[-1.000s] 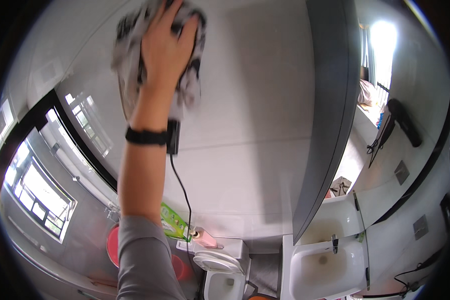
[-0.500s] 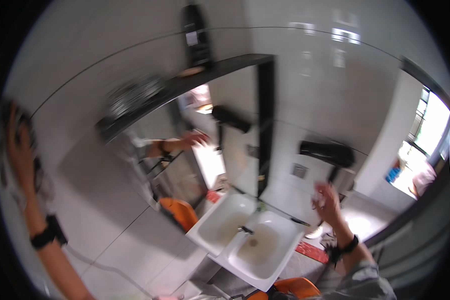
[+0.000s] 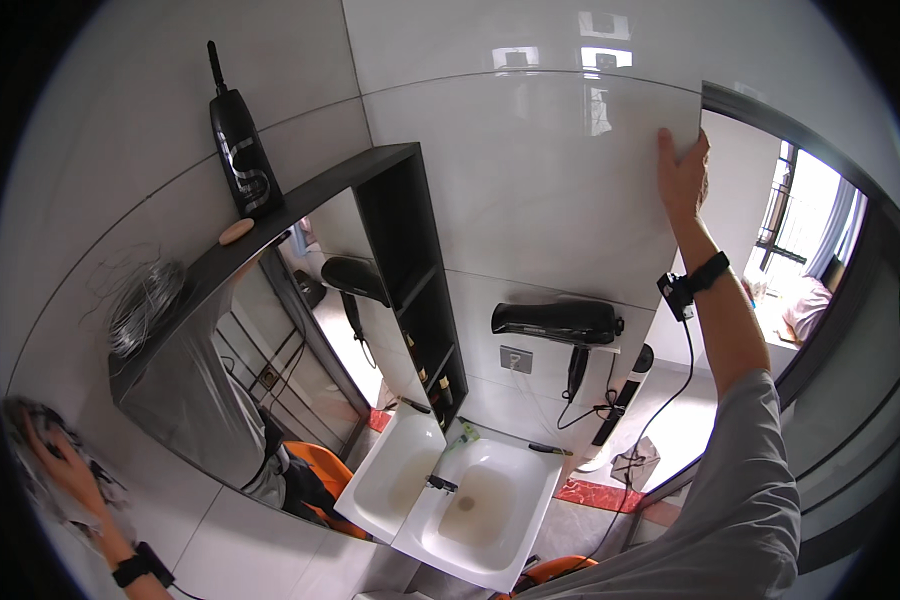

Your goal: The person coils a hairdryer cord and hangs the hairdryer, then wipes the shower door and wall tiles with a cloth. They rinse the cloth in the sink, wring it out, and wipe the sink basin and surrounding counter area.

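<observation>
At the far left, my left hand (image 3: 68,472) presses a dark-and-white patterned cloth (image 3: 30,420) flat against the light tiled wall (image 3: 220,540), its fingers spread over it. My right hand (image 3: 685,180) reaches up to the wall edge (image 3: 698,225) beside the doorway. Its thumb lies on the tile face and its fingers curl round the corner, partly hidden. Between my arms is a mirror cabinet (image 3: 395,215) with dark open shelves at its side. On its top stand a tall black bottle (image 3: 247,155), a tan oval piece (image 3: 237,232) and a tangle of thin wire-like strands (image 3: 145,308).
Below the mirror sits a white washbasin (image 3: 510,500) with a dark tap (image 3: 441,484). A black hair dryer (image 3: 555,322) hangs on the wall at the right, its cord dangling. An orange seat (image 3: 560,570) shows at the bottom. Beyond the doorway is a bright window (image 3: 785,215).
My right hand has risen from near the hair dryer to the wall edge by the doorway. My left hand and the cloth are lower in the picture. The view has shifted and sharpened.
</observation>
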Demonstrator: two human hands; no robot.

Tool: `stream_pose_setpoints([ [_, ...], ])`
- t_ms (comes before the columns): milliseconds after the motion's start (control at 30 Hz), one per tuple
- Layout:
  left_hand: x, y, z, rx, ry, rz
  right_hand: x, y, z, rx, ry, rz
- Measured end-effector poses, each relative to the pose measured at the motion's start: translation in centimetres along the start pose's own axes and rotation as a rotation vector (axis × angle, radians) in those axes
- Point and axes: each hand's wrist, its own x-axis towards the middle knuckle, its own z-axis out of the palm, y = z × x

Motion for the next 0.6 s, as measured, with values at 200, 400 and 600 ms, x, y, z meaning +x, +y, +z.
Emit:
stream_pose_setpoints([
  [200, -20.4, 9.7, -1.1, -0.17, -0.365, -0.349, -0.2, 0.8, 1.1, -0.139, 0.14, -0.021],
  [400, -34.5, 21.7, -5.4, 0.031, -1.128, -0.379, 1.7, 3.7, 3.7, -0.299, 0.178, 0.097],
  [600, -15.7, 16.0, -3.1, 0.176, -0.963, -0.212, 3.8, 8.6, 4.8, -0.357, 0.193, -0.014],
])
